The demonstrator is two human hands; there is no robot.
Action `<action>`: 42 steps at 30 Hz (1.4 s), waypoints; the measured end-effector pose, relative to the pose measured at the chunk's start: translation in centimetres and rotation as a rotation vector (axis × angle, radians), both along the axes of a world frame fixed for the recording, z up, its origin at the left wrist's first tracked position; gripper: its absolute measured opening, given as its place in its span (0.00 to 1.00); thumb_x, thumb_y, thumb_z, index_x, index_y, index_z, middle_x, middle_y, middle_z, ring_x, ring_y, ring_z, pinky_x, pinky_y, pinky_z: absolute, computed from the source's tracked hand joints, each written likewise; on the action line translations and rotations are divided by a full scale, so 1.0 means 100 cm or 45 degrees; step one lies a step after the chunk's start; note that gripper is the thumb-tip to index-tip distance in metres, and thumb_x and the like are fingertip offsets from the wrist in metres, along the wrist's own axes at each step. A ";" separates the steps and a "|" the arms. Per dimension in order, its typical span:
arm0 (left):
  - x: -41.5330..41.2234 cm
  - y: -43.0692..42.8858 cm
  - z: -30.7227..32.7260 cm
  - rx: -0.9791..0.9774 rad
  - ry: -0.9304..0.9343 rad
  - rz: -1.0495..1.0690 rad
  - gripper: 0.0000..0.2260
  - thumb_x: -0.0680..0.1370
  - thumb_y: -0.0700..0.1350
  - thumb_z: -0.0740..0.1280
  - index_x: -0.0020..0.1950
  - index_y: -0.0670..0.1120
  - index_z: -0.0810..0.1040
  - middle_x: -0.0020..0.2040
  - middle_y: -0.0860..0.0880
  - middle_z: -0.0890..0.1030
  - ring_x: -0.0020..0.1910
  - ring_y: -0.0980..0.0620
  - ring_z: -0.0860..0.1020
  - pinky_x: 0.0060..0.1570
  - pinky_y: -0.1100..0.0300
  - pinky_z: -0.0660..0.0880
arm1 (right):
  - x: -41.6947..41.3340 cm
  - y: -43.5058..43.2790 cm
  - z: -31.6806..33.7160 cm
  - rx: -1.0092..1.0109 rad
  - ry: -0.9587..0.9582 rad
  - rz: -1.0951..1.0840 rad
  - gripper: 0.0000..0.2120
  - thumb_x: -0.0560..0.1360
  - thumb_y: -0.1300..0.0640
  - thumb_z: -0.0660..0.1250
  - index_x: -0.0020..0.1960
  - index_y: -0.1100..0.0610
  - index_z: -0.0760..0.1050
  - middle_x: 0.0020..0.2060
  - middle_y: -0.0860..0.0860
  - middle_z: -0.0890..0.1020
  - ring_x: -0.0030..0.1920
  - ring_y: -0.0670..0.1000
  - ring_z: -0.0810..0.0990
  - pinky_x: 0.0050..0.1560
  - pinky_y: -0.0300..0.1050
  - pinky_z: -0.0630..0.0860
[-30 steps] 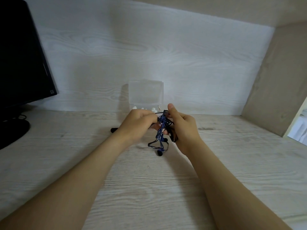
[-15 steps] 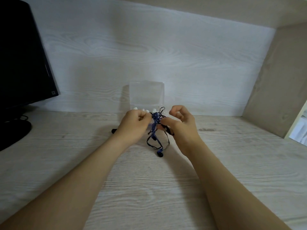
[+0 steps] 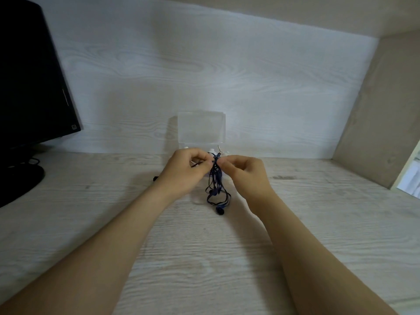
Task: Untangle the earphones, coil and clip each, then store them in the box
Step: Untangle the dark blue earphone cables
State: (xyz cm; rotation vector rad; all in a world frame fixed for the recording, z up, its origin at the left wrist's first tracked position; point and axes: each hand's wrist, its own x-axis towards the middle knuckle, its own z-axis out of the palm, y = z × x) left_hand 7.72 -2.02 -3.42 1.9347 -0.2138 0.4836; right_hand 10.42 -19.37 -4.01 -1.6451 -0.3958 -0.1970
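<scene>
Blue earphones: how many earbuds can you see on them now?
2. The lower earbud hangs near the desk; the upper earbud sits in the loops of the blue earphones. The fingers may hide more.

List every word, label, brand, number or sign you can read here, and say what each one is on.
No readable text anywhere.
Small square mark on the lower corner of the black flat monitor: too small and blurred to read.
Clear plastic box, dark blue corded earphones, pale wood-grain desk: no print visible.
</scene>
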 end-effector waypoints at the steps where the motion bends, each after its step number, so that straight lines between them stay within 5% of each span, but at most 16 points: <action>1: 0.001 0.000 0.000 -0.002 -0.010 0.000 0.04 0.81 0.42 0.73 0.53 0.50 0.87 0.51 0.52 0.87 0.52 0.56 0.84 0.61 0.56 0.80 | 0.000 -0.001 0.000 -0.001 0.003 0.006 0.06 0.81 0.59 0.72 0.50 0.59 0.88 0.44 0.52 0.89 0.48 0.46 0.87 0.46 0.29 0.77; 5: 0.001 0.000 -0.001 0.025 -0.030 0.021 0.04 0.77 0.47 0.76 0.51 0.54 0.87 0.51 0.54 0.87 0.54 0.55 0.84 0.63 0.48 0.80 | 0.001 -0.001 0.001 0.043 0.042 0.030 0.08 0.82 0.60 0.69 0.49 0.60 0.87 0.46 0.52 0.89 0.50 0.47 0.87 0.45 0.28 0.76; 9: -0.002 0.001 -0.001 0.042 -0.069 0.058 0.09 0.69 0.56 0.76 0.48 0.61 0.85 0.55 0.51 0.85 0.55 0.49 0.82 0.61 0.43 0.79 | 0.000 0.000 0.003 0.136 0.115 0.040 0.10 0.81 0.62 0.67 0.49 0.62 0.87 0.45 0.57 0.89 0.50 0.56 0.88 0.53 0.45 0.81; 14: -0.002 0.003 -0.002 0.086 -0.157 0.069 0.06 0.74 0.54 0.79 0.48 0.58 0.86 0.52 0.47 0.85 0.50 0.48 0.80 0.56 0.44 0.80 | 0.000 0.000 0.000 0.147 0.067 0.133 0.12 0.84 0.63 0.65 0.48 0.64 0.85 0.42 0.57 0.88 0.45 0.51 0.87 0.44 0.34 0.79; 20: 0.004 0.004 -0.004 0.084 -0.148 0.101 0.03 0.79 0.45 0.75 0.47 0.53 0.87 0.47 0.58 0.87 0.50 0.58 0.83 0.51 0.61 0.76 | 0.003 0.001 -0.003 0.156 0.030 0.161 0.10 0.85 0.61 0.66 0.54 0.63 0.85 0.45 0.57 0.88 0.46 0.50 0.87 0.46 0.36 0.79; 27: -0.001 0.001 -0.001 0.053 -0.062 0.110 0.07 0.81 0.46 0.70 0.45 0.49 0.86 0.43 0.55 0.86 0.45 0.58 0.82 0.46 0.65 0.74 | 0.003 0.001 -0.001 0.283 0.112 0.091 0.07 0.81 0.62 0.71 0.59 0.59 0.80 0.44 0.56 0.88 0.44 0.50 0.87 0.44 0.40 0.80; 32: -0.002 0.002 -0.001 0.003 -0.042 0.029 0.02 0.79 0.46 0.74 0.46 0.50 0.86 0.42 0.56 0.85 0.39 0.64 0.80 0.47 0.65 0.73 | 0.005 -0.001 -0.001 0.180 0.099 0.082 0.05 0.79 0.65 0.71 0.52 0.60 0.85 0.48 0.57 0.89 0.50 0.55 0.87 0.60 0.55 0.81; 38: 0.002 0.003 -0.004 0.052 -0.061 0.024 0.04 0.80 0.43 0.73 0.46 0.50 0.86 0.43 0.56 0.86 0.43 0.59 0.83 0.52 0.60 0.77 | -0.001 -0.001 0.000 0.072 -0.011 0.102 0.08 0.81 0.66 0.69 0.53 0.59 0.86 0.47 0.51 0.89 0.50 0.48 0.88 0.52 0.38 0.81; 42: 0.001 0.003 -0.004 0.068 -0.038 0.029 0.05 0.81 0.46 0.72 0.46 0.52 0.87 0.45 0.57 0.87 0.49 0.59 0.84 0.57 0.58 0.78 | -0.002 0.001 -0.001 0.020 -0.090 0.026 0.09 0.78 0.68 0.72 0.50 0.55 0.86 0.43 0.50 0.89 0.47 0.48 0.88 0.51 0.38 0.81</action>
